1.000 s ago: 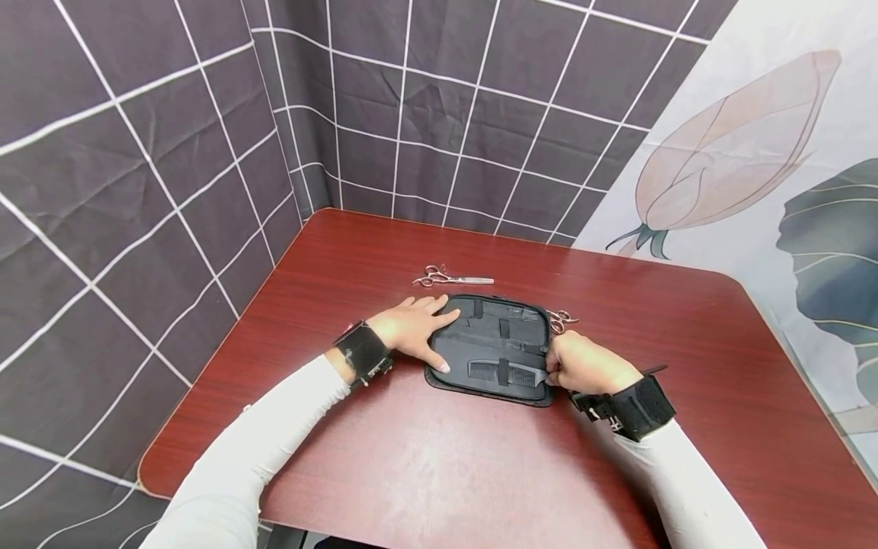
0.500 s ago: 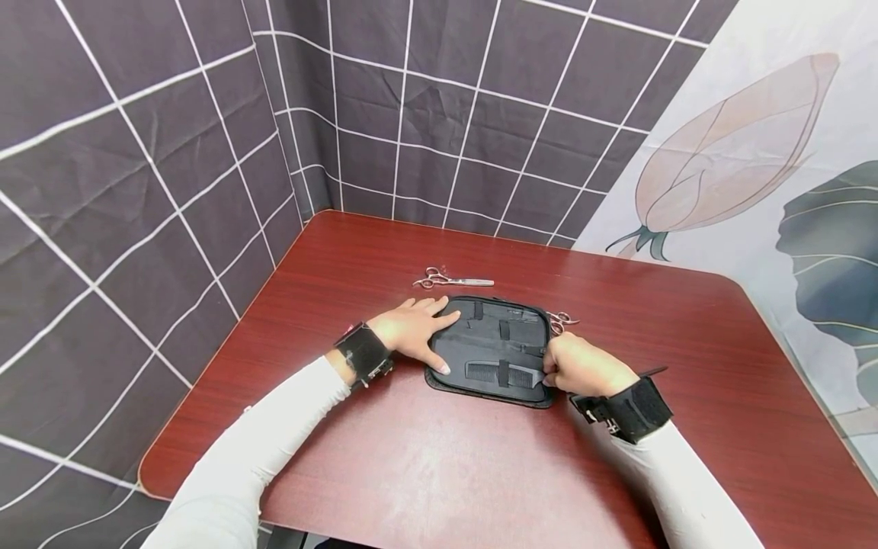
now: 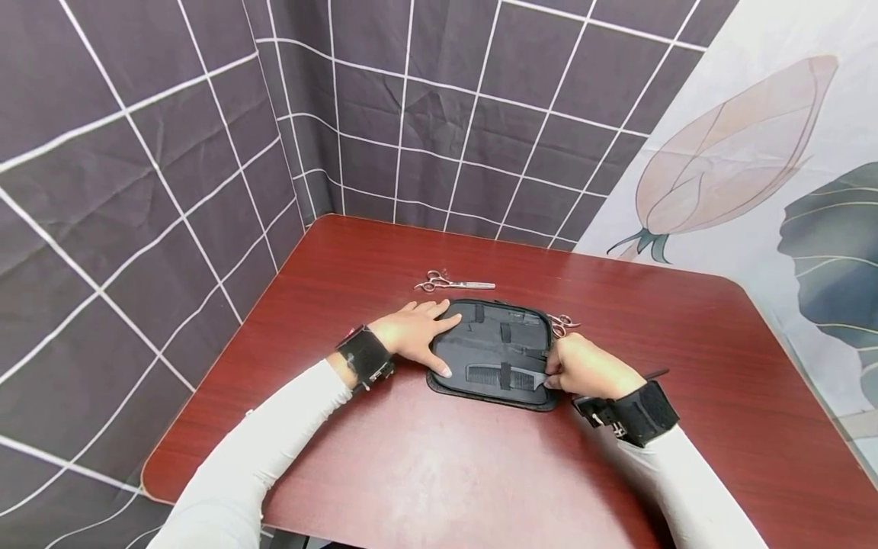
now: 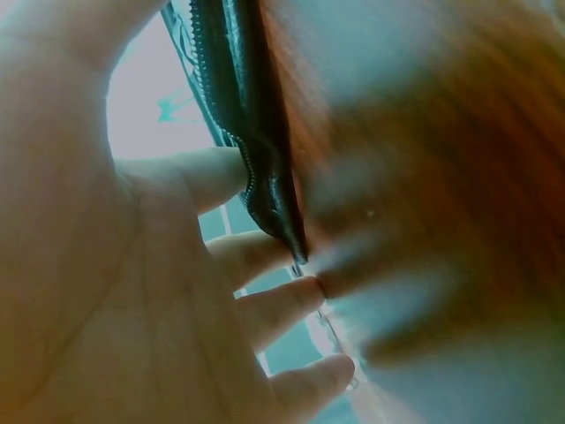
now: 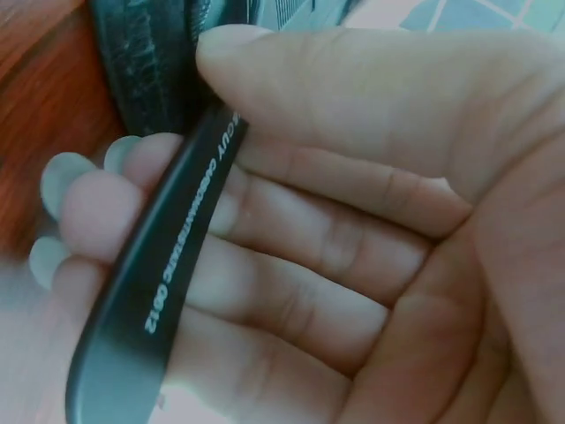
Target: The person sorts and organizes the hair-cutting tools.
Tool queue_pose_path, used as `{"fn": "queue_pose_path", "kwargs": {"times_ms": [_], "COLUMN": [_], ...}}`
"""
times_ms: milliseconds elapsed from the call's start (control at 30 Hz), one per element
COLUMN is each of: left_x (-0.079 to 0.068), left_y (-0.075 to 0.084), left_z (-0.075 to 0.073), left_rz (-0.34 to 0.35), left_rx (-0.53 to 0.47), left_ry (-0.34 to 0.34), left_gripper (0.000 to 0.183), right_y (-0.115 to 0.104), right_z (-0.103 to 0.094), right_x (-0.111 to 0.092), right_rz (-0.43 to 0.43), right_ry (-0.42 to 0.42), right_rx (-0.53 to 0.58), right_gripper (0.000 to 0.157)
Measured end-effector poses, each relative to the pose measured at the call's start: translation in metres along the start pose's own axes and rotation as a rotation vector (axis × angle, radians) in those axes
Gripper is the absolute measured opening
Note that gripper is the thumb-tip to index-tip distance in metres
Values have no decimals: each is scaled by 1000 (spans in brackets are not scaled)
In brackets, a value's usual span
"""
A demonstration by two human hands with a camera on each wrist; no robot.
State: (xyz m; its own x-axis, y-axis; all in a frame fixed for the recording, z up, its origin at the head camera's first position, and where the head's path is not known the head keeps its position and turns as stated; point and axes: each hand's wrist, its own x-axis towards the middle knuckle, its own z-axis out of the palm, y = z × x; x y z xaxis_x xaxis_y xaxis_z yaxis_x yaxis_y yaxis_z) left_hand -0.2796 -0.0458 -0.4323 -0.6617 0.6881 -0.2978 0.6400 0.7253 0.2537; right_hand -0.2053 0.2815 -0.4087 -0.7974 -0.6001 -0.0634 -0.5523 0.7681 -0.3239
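Note:
A black zip case (image 3: 456,352) lies unfolded on the table, its inner panel fitted with elastic loops. Under the lower loop is a dark comb (image 3: 524,379), whose handle sticks out past the panel's right side. My right hand (image 3: 588,368) grips that handle; in the right wrist view the printed black comb handle (image 5: 168,256) lies across curled fingers, with the thumb near its toothed end. With fingers spread, my left hand (image 3: 411,333) rests on the case's left edge. Up close in the left wrist view, the case's zipped edge (image 4: 252,132) passes beside the left fingers.
Thinning scissors (image 3: 459,284) lie behind the case. Another pair of scissors (image 3: 562,324) shows its finger rings at the case's right side, partly hidden. The red-brown table (image 3: 370,252) meets a grey gridded cloth (image 3: 370,99) at the back and left.
The comb has slid very slightly left under its loop, with my right hand on its handle. My left hand keeps its place on the case.

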Motion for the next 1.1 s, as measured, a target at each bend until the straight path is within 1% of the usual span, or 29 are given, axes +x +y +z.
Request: {"fn": "queue_pose_path", "kwargs": {"times_ms": [133,233,333,400,700,767,967,1100], "left_x": [1,0,0,0,2,2,3,3], "left_y": [0,1,0,0,-2,-2,-2,-3], "left_z": [2,1,1,0,2,2,2,3], "left_rz": [5,4,3,2,-5,-7,-2,-1], "left_rx": [-13,-13,-16,-12,1,0,-5,-3], "left_ry": [-1,0,4,3,4,2,0,1], "left_gripper": [109,109,109,109,110,110,110,111], "right_y": [3,3,3,4,17,18,19,18], "right_z": [-3,-6,-9,-10,-23,-24,-21,-19], "right_x": [-4,-7,-10,-12,-26,-26,-27,-25], "right_rz": [-16,23,81,104,232,242,240,258], "right_ry": [19,12,-12,-24,-76,-86,-101,-122], "right_rx": [-11,-48,-67,-67,5,16,28,53], "right_gripper": [30,22,21,20,14,15,17,18]}}
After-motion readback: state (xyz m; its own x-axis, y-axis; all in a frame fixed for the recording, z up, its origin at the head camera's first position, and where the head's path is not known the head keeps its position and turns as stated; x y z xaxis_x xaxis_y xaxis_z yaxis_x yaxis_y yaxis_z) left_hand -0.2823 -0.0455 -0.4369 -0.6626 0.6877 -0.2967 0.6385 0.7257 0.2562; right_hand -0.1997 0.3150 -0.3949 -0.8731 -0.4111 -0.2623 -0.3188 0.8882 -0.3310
